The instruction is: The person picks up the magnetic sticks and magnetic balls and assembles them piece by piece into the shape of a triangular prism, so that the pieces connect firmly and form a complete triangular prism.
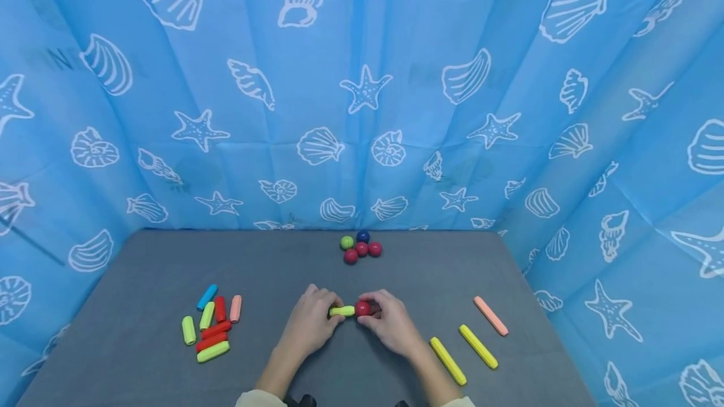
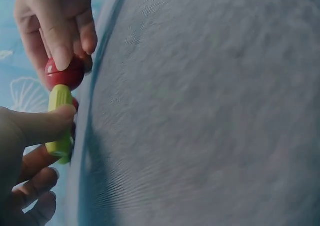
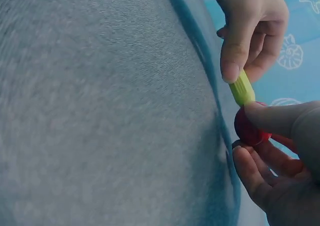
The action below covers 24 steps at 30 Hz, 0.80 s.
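Head view: a blue curtain [image 1: 243, 134] printed with white shells and starfish rises beyond both grips and runs on to either side of them. The grey-covered bench [image 1: 271, 262] spreads beneath and around them. Over its middle the person's left grip [image 1: 313, 318] and right grip [image 1: 391, 324] face each other, with pale sleeves [image 1: 260, 399] behind them at the near edge of the view. Well to the right of the right grip lie two long yellow sticks [image 1: 478, 347] and, just beyond these, a long salmon stick [image 1: 491, 316]. Well to the left of the left grip is a loose cluster of eight: three short red sticks [image 1: 215, 330], three short lime sticks [image 1: 213, 352], a short blue stick [image 1: 207, 297] and a short salmon stick [image 1: 235, 308]. Between the two grips, the left one pinches a lime-yellow stick [image 1: 344, 311] with thumb and fingers, while the right one holds a glossy red ball [image 1: 362, 308]; both wrist views show the stick's end meeting the ball. Beyond the grips, near the curtain, sit five balls bunched together: three dark red balls [image 1: 351, 256], a green ball [image 1: 347, 242] and a blue ball [image 1: 363, 237]
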Tool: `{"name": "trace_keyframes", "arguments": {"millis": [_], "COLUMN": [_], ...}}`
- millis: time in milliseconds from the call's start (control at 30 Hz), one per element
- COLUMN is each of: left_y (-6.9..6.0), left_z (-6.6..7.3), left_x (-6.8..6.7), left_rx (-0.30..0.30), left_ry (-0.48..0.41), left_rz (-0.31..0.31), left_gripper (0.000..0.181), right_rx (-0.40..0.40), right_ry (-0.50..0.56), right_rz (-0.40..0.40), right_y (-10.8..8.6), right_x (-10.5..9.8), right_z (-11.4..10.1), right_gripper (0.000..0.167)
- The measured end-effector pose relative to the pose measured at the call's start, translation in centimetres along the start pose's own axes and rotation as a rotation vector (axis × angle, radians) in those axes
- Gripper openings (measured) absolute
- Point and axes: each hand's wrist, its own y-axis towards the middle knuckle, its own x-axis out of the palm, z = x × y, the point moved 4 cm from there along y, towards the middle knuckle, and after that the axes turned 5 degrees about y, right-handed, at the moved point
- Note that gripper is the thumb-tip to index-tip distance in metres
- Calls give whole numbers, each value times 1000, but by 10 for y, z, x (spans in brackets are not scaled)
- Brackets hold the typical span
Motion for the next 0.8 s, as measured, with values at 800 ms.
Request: {"name": "trace_keyframes", "arguments": {"millis": [800], "left_y": [99], "left_z": [-22], "left_x": [9], "left_rx": [-245], "left_ry": [-207], "left_rz": [22], "left_gripper": [42], "right_rx": [24], "right_ry": [-107], "right_rz": [31], "right_y": [-3], "right_x": [-11], "right_z": [12], "right_gripper": [35]}}
